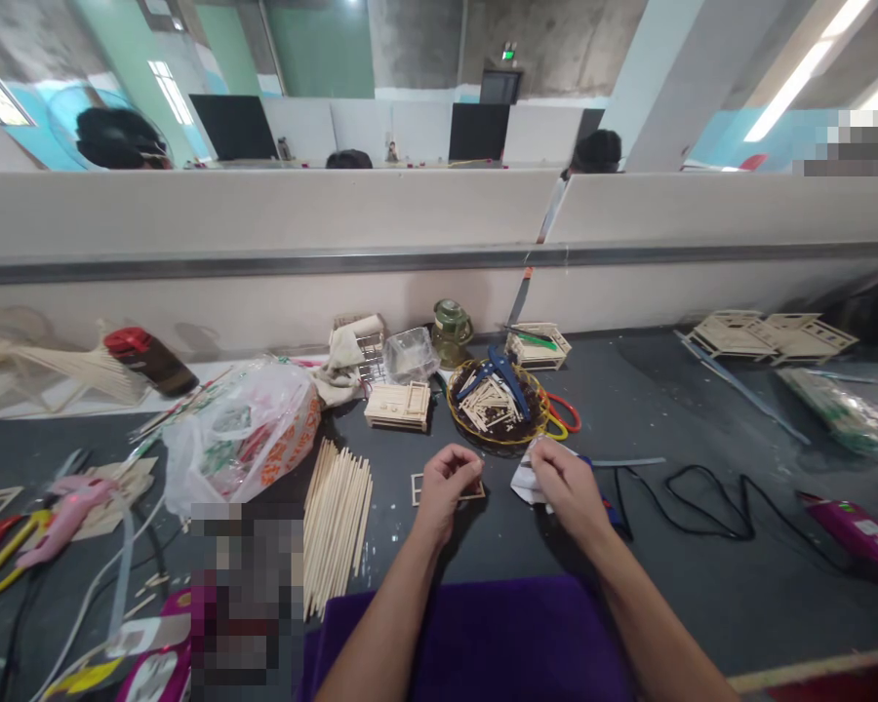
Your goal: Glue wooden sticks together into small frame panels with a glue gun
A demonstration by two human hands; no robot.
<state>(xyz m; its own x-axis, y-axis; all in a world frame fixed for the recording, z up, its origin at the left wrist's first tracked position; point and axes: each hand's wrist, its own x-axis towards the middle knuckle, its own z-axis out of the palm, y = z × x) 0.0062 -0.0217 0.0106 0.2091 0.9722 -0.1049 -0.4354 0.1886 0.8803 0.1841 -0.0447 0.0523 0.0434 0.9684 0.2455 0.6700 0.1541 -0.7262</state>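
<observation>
My left hand (450, 480) is closed in a pinch above a small rectangular wooden stick frame (417, 487), covering its middle; whatever sits between the fingertips is too small to tell. To its right, my right hand (565, 483) is closed over a crumpled white paper or cloth (527, 480), and its grip is hidden. A blue object (612, 505) shows partly behind that wrist. Just beyond the hands stands a yellow-rimmed basket (475, 431) with short wooden pieces (489, 405) and a dark blue clamp-like tool (508, 378). A bundle of thin wooden sticks (339, 526) lies left of my left hand.
Behind are a small wooden stick model (397, 406), a clear plastic box (411, 355) and a green lantern-like jar (452, 327). A plastic bag (245, 434) and pink glue gun (65, 522) lie left. Black cable (709, 531) and a magenta tool (859, 536) lie right.
</observation>
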